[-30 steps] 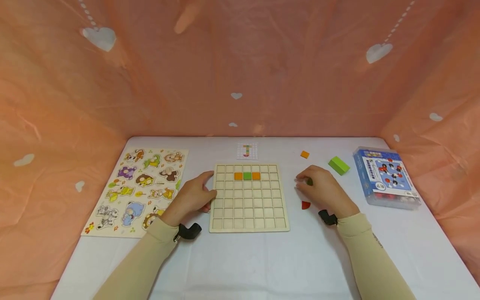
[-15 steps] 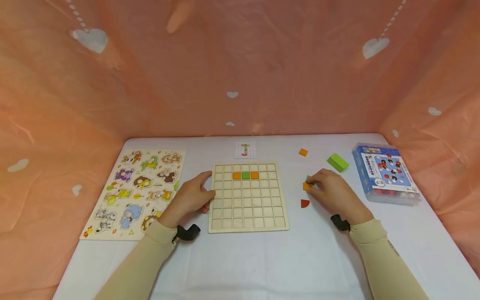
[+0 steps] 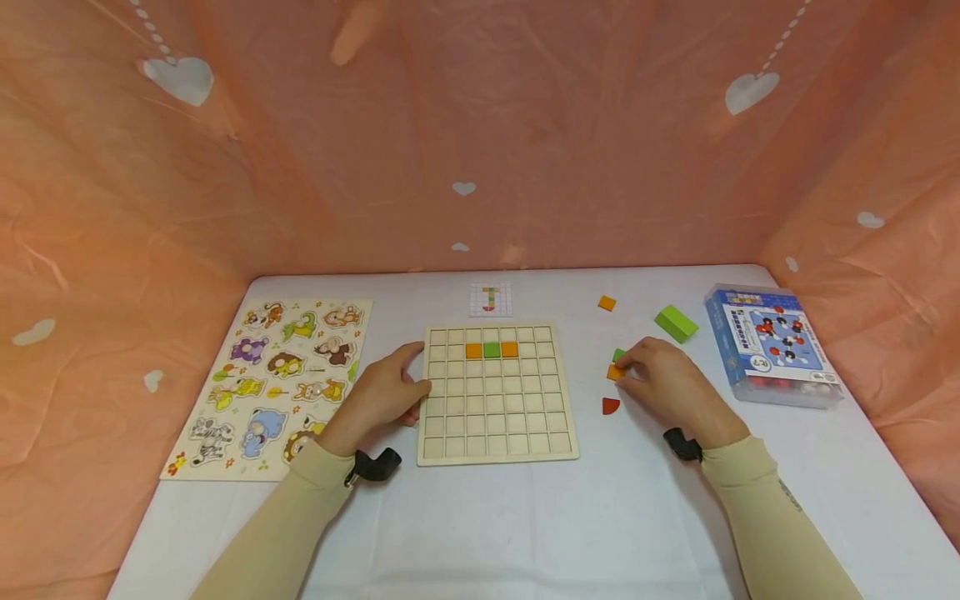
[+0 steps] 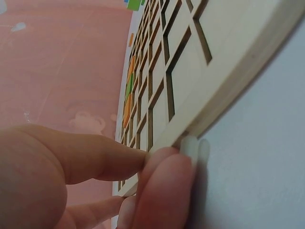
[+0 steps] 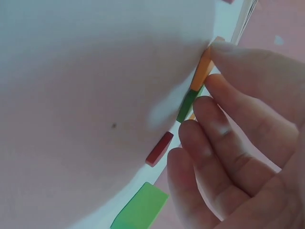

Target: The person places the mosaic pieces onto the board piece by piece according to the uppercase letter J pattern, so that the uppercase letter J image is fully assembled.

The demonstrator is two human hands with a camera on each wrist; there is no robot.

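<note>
My left hand [image 3: 386, 387] grips the left edge of a wooden grid board [image 3: 497, 425]; in the left wrist view the thumb and fingertips meet at its rim [image 4: 228, 95]. One upper row of the board bears an orange tile [image 3: 474, 351], a green tile [image 3: 491, 350] and another orange tile [image 3: 509, 350]. To the right of the board, my right hand [image 3: 660, 379] pinches a loose orange square tile [image 5: 202, 69] between thumb and index finger. A green tile [image 5: 187, 106] lies against that tile. A red quarter-round piece [image 3: 611, 406] lies nearer the body.
A small pattern card [image 3: 492, 300] stands beyond the board. At the right are an orange tile [image 3: 607, 303], a green block [image 3: 677, 323] and a boxed set [image 3: 776, 346]. A red piece [image 5: 159, 149] lies beside the right fingers. An animal puzzle [image 3: 266, 392] is at left.
My right hand has shifted right and slightly back toward the body, and the orange and green tiles at its fingertips have come into sight. The left hand stays at the board's edge.
</note>
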